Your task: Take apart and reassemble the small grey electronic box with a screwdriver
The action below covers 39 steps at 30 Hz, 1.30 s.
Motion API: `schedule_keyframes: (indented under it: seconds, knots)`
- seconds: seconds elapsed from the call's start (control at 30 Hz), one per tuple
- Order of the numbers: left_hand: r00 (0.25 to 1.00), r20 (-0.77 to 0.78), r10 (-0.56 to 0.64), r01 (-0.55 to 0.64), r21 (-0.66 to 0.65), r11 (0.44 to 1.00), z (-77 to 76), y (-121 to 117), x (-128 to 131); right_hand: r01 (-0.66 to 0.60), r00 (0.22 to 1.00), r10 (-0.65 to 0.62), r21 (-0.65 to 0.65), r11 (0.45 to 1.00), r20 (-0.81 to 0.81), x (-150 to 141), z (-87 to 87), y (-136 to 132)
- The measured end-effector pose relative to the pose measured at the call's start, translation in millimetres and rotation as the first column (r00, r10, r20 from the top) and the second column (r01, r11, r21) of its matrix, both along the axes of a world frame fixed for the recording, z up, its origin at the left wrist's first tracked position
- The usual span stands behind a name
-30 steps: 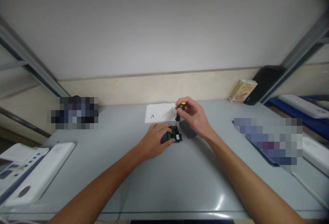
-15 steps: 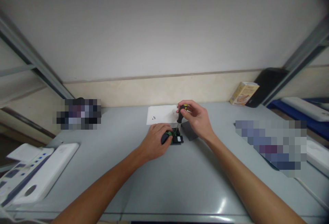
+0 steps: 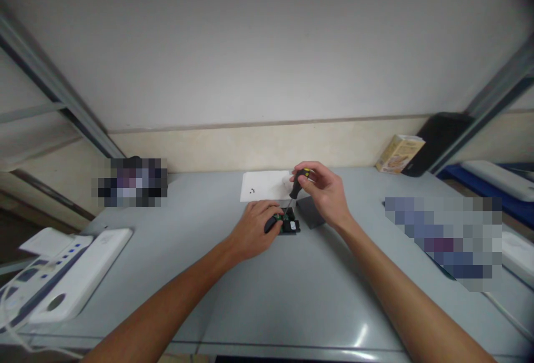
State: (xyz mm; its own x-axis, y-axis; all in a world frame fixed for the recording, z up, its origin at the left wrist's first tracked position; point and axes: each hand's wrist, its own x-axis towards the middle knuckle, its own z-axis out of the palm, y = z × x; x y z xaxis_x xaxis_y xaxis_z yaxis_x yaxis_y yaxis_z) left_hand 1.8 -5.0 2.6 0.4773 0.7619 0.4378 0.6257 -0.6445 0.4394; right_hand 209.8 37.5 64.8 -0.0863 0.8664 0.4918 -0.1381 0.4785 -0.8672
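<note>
My right hand (image 3: 326, 192) is closed around a screwdriver (image 3: 297, 183) with a black and yellow handle. Its thin shaft slants down left to an opened black electronic device (image 3: 292, 226), where a green circuit board shows. Whether the tip sits in a screw is too small to tell. My left hand (image 3: 256, 228) grips the device's left side, fingers curled over it beside a dark rounded part (image 3: 271, 223). Behind them lies white paper (image 3: 267, 185) with several tiny dark pieces (image 3: 252, 190), apparently screws. A flat dark grey panel (image 3: 309, 213) rests right of the device, partly behind my right hand.
A grey table (image 3: 267, 307) runs back to the wall. At its left edge are a white elongated device (image 3: 87, 274) and a blurred-out object (image 3: 133, 182). On the right stand a yellow box (image 3: 398, 153) and a black case (image 3: 440, 140), with another blurred-out item (image 3: 442, 238) nearer.
The screwdriver leans slightly more, its tip a little further left over the device. My left hand keeps its grip. The whole view has shifted slightly.
</note>
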Motion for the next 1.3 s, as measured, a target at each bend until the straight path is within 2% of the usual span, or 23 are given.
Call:
schedule_keyframes:
  seconds: [0.3,0.4,0.57,0.73,0.83,0.93,1.1,1.3]
  knots:
    - [0.999,0.042,0.011,-0.010,-0.022,1.000,-7.2,6.4,-2.0,0.044,0.996,-0.047,-0.032,0.998,-0.075,2.7,1.5,1.6]
    - [0.998,0.068,0.012,-0.010,-0.032,0.999,-4.0,7.5,-3.4,0.100,0.989,-0.103,-0.038,0.994,-0.110,6.0,-0.5,6.1]
    - [0.981,0.176,0.080,-0.076,-0.035,0.997,5.3,11.5,-6.0,0.172,0.968,-0.184,-0.086,0.981,-0.168,13.1,-6.9,16.1]
    - [0.964,0.229,0.133,-0.133,-0.016,0.991,3.9,17.6,-9.4,0.198,0.963,-0.215,-0.119,0.973,-0.163,15.6,-12.4,20.7]
    - [0.967,0.192,0.168,-0.171,-0.001,0.985,5.3,19.5,-13.7,0.209,0.962,-0.227,-0.127,0.970,-0.153,14.2,-12.5,20.3]
    - [0.972,0.128,0.198,-0.203,0.027,0.979,12.6,19.8,-19.8,0.212,0.963,-0.228,-0.119,0.970,-0.143,12.9,-11.2,19.4]
    - [0.964,0.107,0.243,-0.251,0.066,0.966,22.5,23.9,-24.5,0.219,0.962,-0.234,-0.119,0.968,-0.140,12.3,-13.2,20.7]
    - [0.974,0.024,0.225,-0.225,0.004,0.974,24.0,47.6,-12.9,0.240,0.957,-0.261,-0.164,0.957,-0.123,11.6,-23.3,25.9]
